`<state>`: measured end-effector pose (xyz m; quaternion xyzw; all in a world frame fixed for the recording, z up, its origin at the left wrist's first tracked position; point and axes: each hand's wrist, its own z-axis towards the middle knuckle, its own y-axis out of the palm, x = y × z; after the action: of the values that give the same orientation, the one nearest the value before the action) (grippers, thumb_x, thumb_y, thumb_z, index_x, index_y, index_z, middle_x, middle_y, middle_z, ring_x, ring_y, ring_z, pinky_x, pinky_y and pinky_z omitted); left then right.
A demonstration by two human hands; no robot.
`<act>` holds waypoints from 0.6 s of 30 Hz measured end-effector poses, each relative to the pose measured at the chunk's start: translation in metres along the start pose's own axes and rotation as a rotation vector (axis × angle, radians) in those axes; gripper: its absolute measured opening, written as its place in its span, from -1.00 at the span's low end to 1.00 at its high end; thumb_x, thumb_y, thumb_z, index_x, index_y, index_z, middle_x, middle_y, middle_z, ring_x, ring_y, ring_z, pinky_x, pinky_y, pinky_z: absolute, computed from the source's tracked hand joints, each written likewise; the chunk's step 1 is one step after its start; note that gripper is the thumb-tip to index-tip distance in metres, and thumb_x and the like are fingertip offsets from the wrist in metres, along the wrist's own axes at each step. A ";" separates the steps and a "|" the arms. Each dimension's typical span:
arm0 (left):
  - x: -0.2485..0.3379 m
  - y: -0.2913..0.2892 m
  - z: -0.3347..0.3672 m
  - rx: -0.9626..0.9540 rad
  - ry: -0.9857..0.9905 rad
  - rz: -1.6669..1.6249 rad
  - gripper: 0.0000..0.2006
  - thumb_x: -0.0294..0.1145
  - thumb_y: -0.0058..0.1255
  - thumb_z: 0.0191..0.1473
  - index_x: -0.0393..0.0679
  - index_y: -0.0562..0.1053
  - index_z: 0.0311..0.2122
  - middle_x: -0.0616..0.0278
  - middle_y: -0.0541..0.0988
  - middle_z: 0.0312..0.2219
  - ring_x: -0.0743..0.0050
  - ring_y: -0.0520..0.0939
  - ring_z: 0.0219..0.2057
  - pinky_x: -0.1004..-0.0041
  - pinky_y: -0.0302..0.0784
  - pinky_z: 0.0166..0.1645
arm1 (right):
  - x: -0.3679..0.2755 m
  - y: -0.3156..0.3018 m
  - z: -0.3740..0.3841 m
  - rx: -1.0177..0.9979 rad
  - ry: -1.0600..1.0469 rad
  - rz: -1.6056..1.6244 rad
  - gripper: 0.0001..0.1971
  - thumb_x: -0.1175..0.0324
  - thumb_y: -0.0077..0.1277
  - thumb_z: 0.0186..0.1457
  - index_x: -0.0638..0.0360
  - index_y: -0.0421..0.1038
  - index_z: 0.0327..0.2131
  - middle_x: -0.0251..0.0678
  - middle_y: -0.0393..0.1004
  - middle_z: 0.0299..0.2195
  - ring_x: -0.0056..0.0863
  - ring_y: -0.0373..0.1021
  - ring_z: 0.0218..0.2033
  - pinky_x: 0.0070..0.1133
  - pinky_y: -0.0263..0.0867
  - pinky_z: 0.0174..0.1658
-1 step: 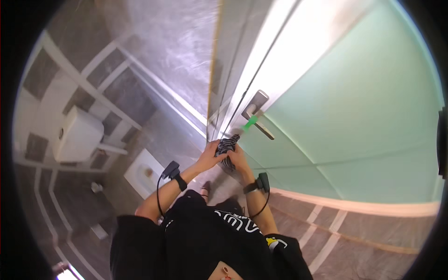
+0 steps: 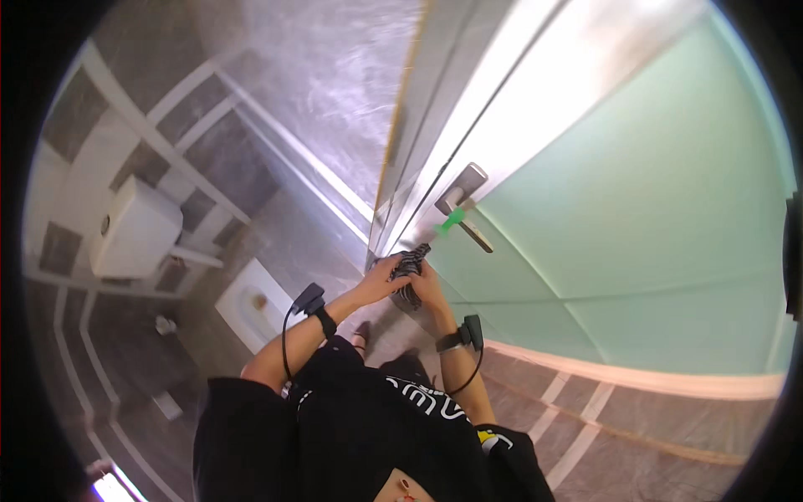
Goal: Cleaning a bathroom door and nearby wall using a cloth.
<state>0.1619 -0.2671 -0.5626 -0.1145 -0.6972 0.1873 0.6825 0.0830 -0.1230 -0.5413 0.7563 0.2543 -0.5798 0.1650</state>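
- Both hands are at work just below the middle of the frame: the left hand (image 2: 378, 283) has its fingers curled partly closed on the left side of a bunched cloth (image 2: 408, 266).
- The right hand (image 2: 427, 289) grips the same cloth from the right, also partly closed; I can't make out every finger of either hand.
- The cloth is dark with pale stripes, crumpled between the two hands, one end poking up toward the door and another hanging below the fingers.
- Each wrist wears a black strap, the left strap (image 2: 324, 323) and the right strap (image 2: 452, 340), each with a small box and a cable.
- Just above and right of the cloth, near the frame's middle, I see the door's handle (image 2: 475, 233), its lever slanting down to the right.
- A green thing (image 2: 452, 220) is at the lever, too blurred to name.
- The pale green door (image 2: 636, 201) fills the right of the frame.
- At the left stands a white tank (image 2: 138, 230) against the tiles.
- A white pan (image 2: 238, 311) sits in the floor, left of the left forearm.
- The person's black shirt (image 2: 360, 443) fills the lower middle.
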 end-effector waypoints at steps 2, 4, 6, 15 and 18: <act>0.019 0.021 0.004 -0.055 -0.078 -0.245 -0.29 -0.12 0.16 0.01 -0.37 0.20 0.15 -0.14 0.38 0.00 0.13 0.42 0.03 0.34 0.34 0.09 | 0.001 -0.024 -0.017 -0.047 0.046 0.080 -0.61 0.56 -0.22 -0.09 0.37 0.32 -0.10 -0.22 0.45 -0.22 -0.47 0.39 -0.21 -0.55 0.33 -0.14; 0.026 0.039 0.007 -0.115 -0.147 -0.483 -0.27 -0.09 0.18 0.00 -0.37 0.20 0.15 -0.09 0.40 0.00 0.19 0.42 0.05 0.35 0.33 0.11 | -0.003 -0.048 -0.028 -0.100 0.082 0.092 -0.61 0.58 -0.22 -0.06 0.37 0.31 -0.08 -0.21 0.44 -0.19 -0.48 0.39 -0.20 -0.56 0.32 -0.12; 0.034 0.056 0.006 -0.108 -0.146 -0.593 -0.30 -0.09 0.17 0.02 -0.35 0.23 0.14 0.00 0.43 -0.01 0.29 0.43 0.03 0.40 0.32 0.12 | -0.009 -0.064 -0.037 -0.151 0.124 0.112 -0.61 0.60 -0.22 -0.04 0.37 0.31 -0.06 -0.21 0.44 -0.17 -0.48 0.39 -0.19 -0.58 0.32 -0.11; 0.027 0.105 0.041 0.355 -0.359 -0.524 -0.69 -0.21 0.10 -0.01 -0.26 0.52 -0.27 0.04 0.58 -0.48 0.31 0.59 -0.40 0.38 0.47 -0.24 | 0.015 -0.096 -0.043 -0.036 -0.165 -0.657 -0.51 0.49 -0.04 0.14 0.28 0.14 0.14 -0.19 0.28 -0.06 -0.48 0.40 -0.20 -0.61 0.37 -0.23; 0.013 0.107 0.074 0.825 -0.553 -0.663 -0.76 -0.29 0.10 -0.03 -0.30 0.49 -0.37 0.02 0.54 -0.57 0.30 0.52 -0.54 0.35 0.43 -0.35 | -0.013 -0.101 -0.053 0.079 -0.204 -0.699 -0.46 0.50 -0.01 0.13 0.26 0.10 0.18 -0.13 0.20 0.02 -0.41 0.43 -0.18 -0.57 0.40 -0.20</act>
<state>0.0776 -0.1726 -0.5958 0.4369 -0.7172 0.2427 0.4857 0.0647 -0.0142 -0.5099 0.5679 0.4569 -0.6829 -0.0480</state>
